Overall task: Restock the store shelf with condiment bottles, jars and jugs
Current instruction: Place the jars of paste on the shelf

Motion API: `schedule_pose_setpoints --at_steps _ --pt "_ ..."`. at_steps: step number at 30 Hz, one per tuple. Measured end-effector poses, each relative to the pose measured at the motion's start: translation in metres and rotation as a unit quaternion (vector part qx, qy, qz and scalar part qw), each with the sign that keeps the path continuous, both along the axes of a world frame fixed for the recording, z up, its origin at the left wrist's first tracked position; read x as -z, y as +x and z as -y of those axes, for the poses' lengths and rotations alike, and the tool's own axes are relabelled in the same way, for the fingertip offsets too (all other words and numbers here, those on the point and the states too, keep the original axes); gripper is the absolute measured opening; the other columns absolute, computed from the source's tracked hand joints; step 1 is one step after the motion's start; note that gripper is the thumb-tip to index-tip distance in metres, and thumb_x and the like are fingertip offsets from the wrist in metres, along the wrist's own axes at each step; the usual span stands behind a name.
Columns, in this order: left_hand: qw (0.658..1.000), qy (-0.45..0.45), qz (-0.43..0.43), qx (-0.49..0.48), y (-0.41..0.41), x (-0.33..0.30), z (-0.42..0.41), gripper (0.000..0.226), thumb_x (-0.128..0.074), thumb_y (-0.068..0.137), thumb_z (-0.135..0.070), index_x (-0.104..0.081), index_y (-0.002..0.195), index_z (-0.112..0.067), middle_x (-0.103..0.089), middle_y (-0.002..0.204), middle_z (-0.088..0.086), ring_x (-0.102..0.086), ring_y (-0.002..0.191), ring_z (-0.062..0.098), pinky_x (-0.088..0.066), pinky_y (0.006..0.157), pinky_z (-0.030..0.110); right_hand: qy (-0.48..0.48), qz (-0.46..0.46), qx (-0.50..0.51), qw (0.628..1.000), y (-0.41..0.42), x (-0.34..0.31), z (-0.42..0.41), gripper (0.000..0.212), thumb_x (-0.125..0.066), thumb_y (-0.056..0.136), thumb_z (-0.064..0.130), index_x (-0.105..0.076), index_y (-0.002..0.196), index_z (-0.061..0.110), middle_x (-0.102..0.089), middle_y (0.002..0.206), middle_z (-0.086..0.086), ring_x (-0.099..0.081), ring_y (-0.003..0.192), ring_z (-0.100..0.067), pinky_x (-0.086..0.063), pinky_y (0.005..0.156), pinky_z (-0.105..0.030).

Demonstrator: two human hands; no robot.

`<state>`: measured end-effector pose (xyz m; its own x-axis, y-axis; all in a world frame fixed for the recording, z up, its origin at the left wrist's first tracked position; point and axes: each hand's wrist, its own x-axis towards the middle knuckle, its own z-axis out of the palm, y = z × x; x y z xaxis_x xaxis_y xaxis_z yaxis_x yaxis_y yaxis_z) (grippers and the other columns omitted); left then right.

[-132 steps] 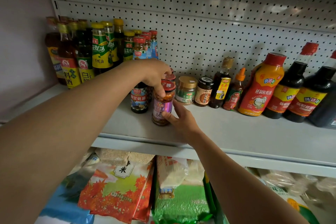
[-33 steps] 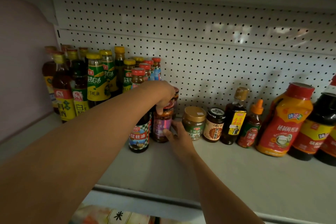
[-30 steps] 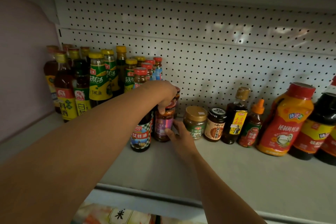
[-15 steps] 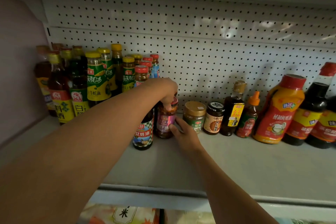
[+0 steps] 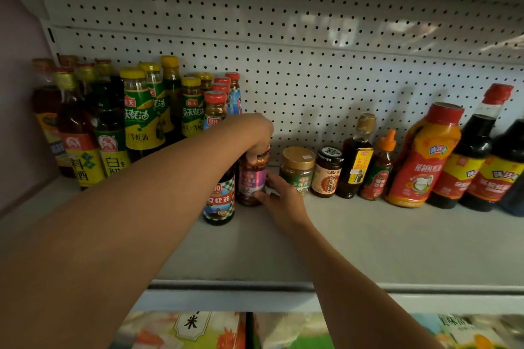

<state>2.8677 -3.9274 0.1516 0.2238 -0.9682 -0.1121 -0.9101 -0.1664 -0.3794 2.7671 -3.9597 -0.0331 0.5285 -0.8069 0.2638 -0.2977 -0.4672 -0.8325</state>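
A small chili sauce jar (image 5: pixel 251 181) with a purple label stands on the white shelf (image 5: pixel 368 241), between a checked-label oyster sauce bottle (image 5: pixel 219 201) and a gold-lidded jar (image 5: pixel 297 168). My left hand (image 5: pixel 256 133) reaches over from the left and grips the jar's red lid from above. My right hand (image 5: pixel 279 197) holds the jar's lower right side, thumb and fingers curled round it. My left hand covers most of the lid.
Tall yellow-capped and red-capped bottles (image 5: pixel 136 110) crowd the shelf's left end. To the right stand a black-lidded jar (image 5: pixel 326 171), a dark bottle (image 5: pixel 357 156), an orange-capped bottle (image 5: pixel 378 167), a big red jug (image 5: pixel 422 156) and soy bottles (image 5: pixel 470 150). Bagged goods (image 5: pixel 198 331) lie below.
Both hands have pushed the jar from near the shelf's front edge back to the row of jars, beside the oyster sauce bottle. Over the last second it has hardly moved.
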Motion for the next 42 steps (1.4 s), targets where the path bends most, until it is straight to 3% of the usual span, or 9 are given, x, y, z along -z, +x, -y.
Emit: schedule_pose_setpoints --at_steps 3,5,11,17,23,29,33,38,42 --pt "1.0 0.015 0.024 0.002 -0.005 0.001 -0.004 0.064 -0.072 0.088 -0.028 -0.046 0.142 -0.005 -0.054 0.131 0.012 -0.055 0.117 0.026 -0.046 0.095 0.033 0.017 -0.006 0.006 1.0 -0.001 -0.004 -0.003 0.054 -0.071 0.093 0.024 -0.053 0.144 0.023 -0.063 0.138 0.004 -0.056 0.127 -0.01 -0.047 0.102 -0.024" --pt "1.0 0.012 0.024 0.001 -0.011 0.0 -0.012 0.062 -0.074 0.087 -0.028 -0.049 0.139 -0.006 -0.056 0.13 0.012 -0.056 0.116 0.026 -0.049 0.098 0.034 0.035 -0.007 0.03 0.999 -0.007 -0.011 -0.007 0.056 -0.073 0.092 0.029 -0.054 0.143 0.02 -0.062 0.139 0.0 -0.056 0.13 -0.016 -0.045 0.101 -0.028" --pt "0.971 -0.132 -0.198 0.021 -0.032 -0.009 -0.065 0.053 -0.075 0.086 -0.027 -0.053 0.129 -0.005 -0.058 0.126 0.015 -0.056 0.112 0.029 -0.05 0.085 0.034 0.006 -0.02 0.077 0.997 -0.057 -0.039 -0.031 0.041 -0.075 0.09 0.035 -0.065 0.127 0.021 -0.07 0.118 -0.001 -0.065 0.108 -0.019 -0.044 0.072 -0.018" --pt "0.894 -0.243 -0.368 -0.072 -0.065 0.031 -0.123 0.054 -0.079 0.081 -0.025 -0.055 0.126 -0.005 -0.06 0.12 0.011 -0.059 0.109 0.028 -0.049 0.083 0.033 0.039 -0.064 0.068 0.995 -0.128 -0.063 -0.054 0.061 -0.072 0.091 0.04 -0.052 0.144 0.019 -0.06 0.141 -0.004 -0.055 0.13 -0.025 -0.044 0.103 -0.033" --pt "0.765 -0.3 -0.542 -0.175 -0.111 0.098 -0.167 0.066 -0.083 0.077 -0.03 -0.051 0.133 -0.019 -0.054 0.127 0.006 -0.055 0.102 0.02 -0.051 0.069 0.028 0.048 -0.107 0.031 0.993 -0.187 -0.062 -0.089 0.07 -0.074 0.088 0.046 -0.046 0.148 0.022 -0.054 0.145 -0.007 -0.055 0.128 -0.025 -0.048 0.104 -0.041" --pt "0.686 -0.328 -0.601 -0.245 -0.149 0.137 -0.218 0.058 -0.083 0.078 -0.022 -0.05 0.125 -0.027 -0.048 0.115 0.003 -0.054 0.107 0.024 -0.055 0.091 0.043 0.016 -0.16 -0.012 0.987 -0.232 -0.041 -0.127 0.071 -0.075 0.086 0.049 -0.046 0.147 0.026 -0.053 0.145 -0.008 -0.054 0.129 -0.025 -0.049 0.1 -0.038" --pt "0.681 -0.345 -0.591 -0.261 -0.169 0.161 -0.249 0.055 -0.083 0.077 -0.021 -0.052 0.122 -0.026 -0.054 0.114 0.005 -0.058 0.101 0.025 -0.054 0.084 0.037 0.03 -0.157 -0.035 0.987 -0.25 -0.023 -0.149 0.069 -0.078 0.085 0.044 -0.048 0.145 0.026 -0.053 0.144 -0.008 -0.054 0.128 -0.026 -0.05 0.1 -0.041" --pt "0.704 -0.339 -0.567 -0.261 -0.193 0.195 -0.276 0.064 -0.086 0.072 -0.016 -0.055 0.128 -0.02 -0.056 0.131 0.007 -0.054 0.117 0.02 -0.049 0.089 0.033 0.014 -0.197 -0.056 0.979 -0.264 0.002 -0.171 0.071 -0.078 0.085 0.044 -0.048 0.146 0.024 -0.054 0.145 -0.006 -0.054 0.128 -0.025 -0.04 0.087 -0.027" --pt "0.716 -0.313 -0.557 -0.283 -0.204 0.223 -0.291 0.067 -0.086 0.073 -0.021 -0.055 0.132 -0.021 -0.054 0.136 0.009 -0.053 0.123 0.023 -0.047 0.099 0.036 0.032 -0.217 -0.067 0.973 -0.273 0.029 -0.184 0.074 -0.079 0.084 0.042 -0.045 0.148 0.025 -0.052 0.145 -0.007 -0.05 0.132 -0.026 -0.042 0.1 -0.034"
